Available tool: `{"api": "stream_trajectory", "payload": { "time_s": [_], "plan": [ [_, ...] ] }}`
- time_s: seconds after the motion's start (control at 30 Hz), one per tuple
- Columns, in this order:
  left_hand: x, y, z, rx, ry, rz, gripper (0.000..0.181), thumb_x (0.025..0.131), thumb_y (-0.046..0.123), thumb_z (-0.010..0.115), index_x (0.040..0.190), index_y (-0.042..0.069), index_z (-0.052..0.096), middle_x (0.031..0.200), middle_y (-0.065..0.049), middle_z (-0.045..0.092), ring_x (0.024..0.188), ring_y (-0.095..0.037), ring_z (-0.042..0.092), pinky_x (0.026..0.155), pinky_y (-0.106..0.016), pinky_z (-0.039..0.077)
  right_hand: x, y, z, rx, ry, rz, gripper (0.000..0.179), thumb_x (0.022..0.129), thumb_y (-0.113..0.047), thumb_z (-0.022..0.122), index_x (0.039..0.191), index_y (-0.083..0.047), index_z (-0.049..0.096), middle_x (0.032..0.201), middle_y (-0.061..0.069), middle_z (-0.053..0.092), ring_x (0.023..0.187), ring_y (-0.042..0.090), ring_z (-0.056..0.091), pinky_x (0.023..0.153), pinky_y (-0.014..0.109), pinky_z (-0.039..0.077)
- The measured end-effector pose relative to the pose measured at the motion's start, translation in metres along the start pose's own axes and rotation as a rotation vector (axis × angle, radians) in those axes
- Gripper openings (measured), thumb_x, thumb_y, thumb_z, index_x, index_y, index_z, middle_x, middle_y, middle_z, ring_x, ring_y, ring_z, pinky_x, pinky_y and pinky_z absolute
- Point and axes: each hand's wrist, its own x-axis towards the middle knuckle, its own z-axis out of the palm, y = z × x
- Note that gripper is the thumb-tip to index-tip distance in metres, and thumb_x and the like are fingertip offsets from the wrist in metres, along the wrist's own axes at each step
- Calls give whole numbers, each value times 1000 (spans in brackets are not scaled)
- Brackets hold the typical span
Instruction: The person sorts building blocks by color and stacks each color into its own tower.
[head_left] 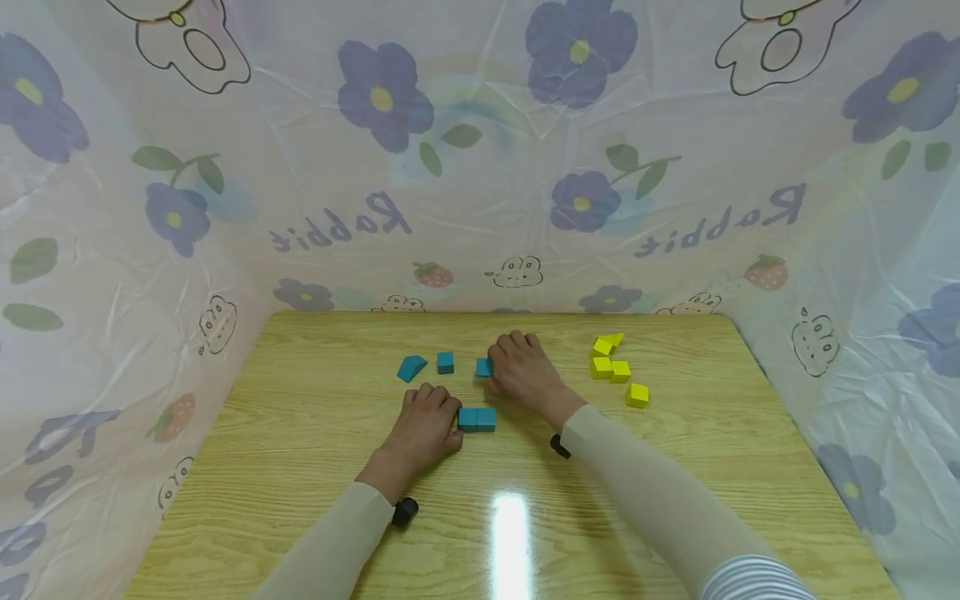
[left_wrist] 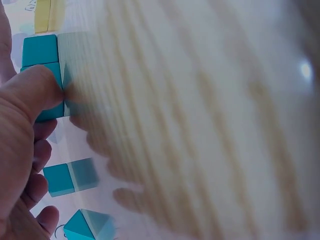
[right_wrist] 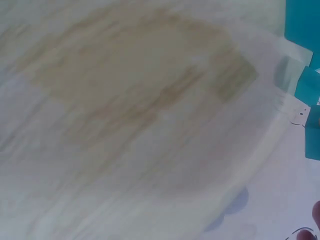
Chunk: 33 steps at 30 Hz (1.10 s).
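On the wooden table point(head_left: 315, 467) my left hand point(head_left: 438, 417) lies knuckles up, its thumb point(left_wrist: 32, 90) pressed against the left end of a pair of teal cubes point(head_left: 477, 418) set side by side. My right hand point(head_left: 510, 367) is farther back, fingers curled around a single teal cube point(head_left: 483, 367) at its left side. A teal wedge point(head_left: 411, 367) and another teal cube point(head_left: 446, 362) lie loose just behind the left hand. In the right wrist view teal blocks point(right_wrist: 302, 25) show only at the right edge.
Several yellow blocks point(head_left: 611, 367) are grouped to the right of my right hand, one of them point(head_left: 637, 395) a little apart. Flower-printed plastic sheeting point(head_left: 480, 167) walls the table at the back and on both sides. Bare wood point(head_left: 510, 533) stretches toward the front edge.
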Motion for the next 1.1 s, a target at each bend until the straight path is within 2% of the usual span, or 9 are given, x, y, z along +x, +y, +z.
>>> {"api": "stream_trajectory", "payload": {
  "time_s": [0.23, 0.47, 0.73, 1.1],
  "plan": [
    [0, 0, 1, -11, 21, 0, 33, 94, 33, 75, 118, 10, 71, 110, -4, 63, 102, -25, 47, 91, -44, 36, -7, 3, 2, -21, 35, -23, 37, 98, -44, 66, 102, -7, 58, 96, 8, 53, 92, 28, 48, 87, 43, 44],
    [0, 1, 0, -12, -9, -12, 36, 95, 33, 73, 123, 10, 71, 113, -4, 63, 104, -25, 47, 94, -45, 36, -12, 3, -1, -26, 84, -36, 34, 97, -41, 67, 103, -8, 60, 95, 6, 54, 89, 27, 47, 83, 40, 43],
    [0, 1, 0, -14, -14, -16, 37, 94, 34, 75, 122, 10, 71, 113, -5, 62, 105, -26, 47, 95, -46, 37, -15, 1, -8, -34, 76, -37, 32, 99, -40, 64, 109, -9, 61, 98, 6, 55, 90, 26, 47, 84, 39, 41],
    [1, -1, 4, 3, 11, -6, 35, 94, 32, 74, 120, 9, 71, 111, -5, 62, 103, -26, 47, 94, -45, 37, -23, -5, -16, 12, 142, -74, 32, 97, -39, 66, 108, -9, 61, 99, 6, 57, 90, 26, 47, 83, 40, 39]
  ]
}}
